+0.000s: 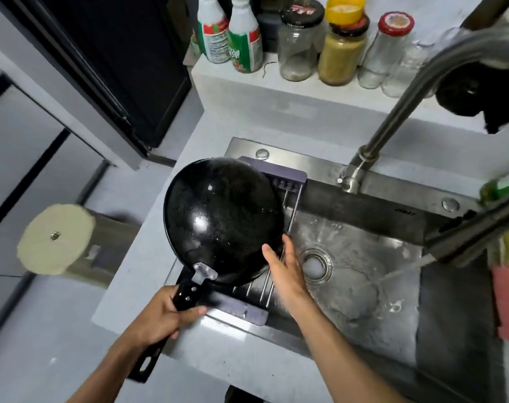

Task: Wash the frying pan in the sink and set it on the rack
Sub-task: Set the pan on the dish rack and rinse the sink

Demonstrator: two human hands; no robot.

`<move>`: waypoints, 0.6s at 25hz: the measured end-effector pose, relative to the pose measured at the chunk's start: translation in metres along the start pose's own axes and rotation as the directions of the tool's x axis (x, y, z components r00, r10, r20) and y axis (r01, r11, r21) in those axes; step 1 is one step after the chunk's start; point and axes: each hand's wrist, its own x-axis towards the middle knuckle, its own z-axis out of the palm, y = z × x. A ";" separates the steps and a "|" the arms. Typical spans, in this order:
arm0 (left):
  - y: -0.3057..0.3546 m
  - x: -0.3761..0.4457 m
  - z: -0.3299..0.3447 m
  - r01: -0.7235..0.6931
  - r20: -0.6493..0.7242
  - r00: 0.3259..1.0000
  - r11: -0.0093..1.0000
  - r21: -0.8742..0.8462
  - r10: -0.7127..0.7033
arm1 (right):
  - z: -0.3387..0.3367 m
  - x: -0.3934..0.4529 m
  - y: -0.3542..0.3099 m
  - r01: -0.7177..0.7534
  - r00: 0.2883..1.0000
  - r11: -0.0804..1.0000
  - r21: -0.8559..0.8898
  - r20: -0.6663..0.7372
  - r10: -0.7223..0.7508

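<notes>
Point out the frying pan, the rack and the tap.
frying pan (pixel 221 216): head view, on its upturned black underside.
rack (pixel 288 177): head view, on its purple far end.
tap (pixel 393 117): head view, on its slanted steel neck.

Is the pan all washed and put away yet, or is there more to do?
Nearly done. The frying pan is upside down over the rack, wet and shiny, so the washing looks finished. The left hand grips its handle and the right hand steadies its rim. Left to do: let go. Water from the faucet is running.
</notes>
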 end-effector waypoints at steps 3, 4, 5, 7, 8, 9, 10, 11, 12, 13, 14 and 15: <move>-0.019 0.008 -0.006 0.006 -0.082 0.996 0.908 0.419 0.031 | 0.003 0.004 0.014 0.084 0.995 0.992 -0.090 0.053 -0.079; -0.024 0.008 -0.006 0.056 -0.135 0.991 0.831 0.553 0.024 | 0.003 0.005 0.015 0.102 0.994 0.985 -0.143 0.057 -0.095; -0.027 0.009 -0.004 0.111 -0.184 0.983 0.759 0.642 0.011 | 0.001 0.007 0.017 0.108 0.993 0.977 -0.184 0.057 -0.099; -0.027 0.013 0.003 0.214 -0.260 0.966 0.611 0.762 -0.015 | -0.003 0.010 0.017 0.077 0.996 0.980 -0.186 0.052 -0.068; -0.024 0.013 0.005 0.258 -0.286 0.958 0.537 0.803 -0.033 | -0.006 0.012 0.018 0.057 0.997 0.992 -0.110 0.065 -0.050; -0.018 0.012 0.007 0.311 -0.315 0.946 0.481 0.819 -0.075 | -0.010 0.012 0.020 0.028 0.995 0.999 0.023 0.096 -0.030; -0.012 0.010 0.007 0.375 -0.357 0.925 0.455 0.808 -0.129 | -0.013 0.013 0.022 -0.017 0.990 0.984 0.175 0.140 -0.008; -0.005 0.007 0.008 0.435 -0.406 0.899 0.457 0.776 -0.168 | -0.016 0.013 0.023 -0.071 0.982 0.957 0.281 0.189 0.017; 0.001 0.001 0.011 0.478 -0.467 0.871 0.480 0.736 -0.152 | -0.020 0.010 0.022 -0.107 0.974 0.944 0.311 0.226 0.035; 0.006 -0.006 0.018 0.486 -0.531 0.845 0.517 0.705 -0.070 | -0.024 0.005 0.023 -0.117 0.969 0.957 0.267 0.241 0.052; 0.009 -0.014 0.030 0.434 -0.561 0.826 0.565 0.702 0.062 | -0.028 -0.005 0.028 -0.126 0.972 0.969 0.212 0.220 0.078; 0.011 -0.022 0.047 0.311 -0.529 0.819 0.603 0.735 0.222 | -0.036 -0.017 0.038 -0.125 0.986 0.976 0.179 0.133 0.102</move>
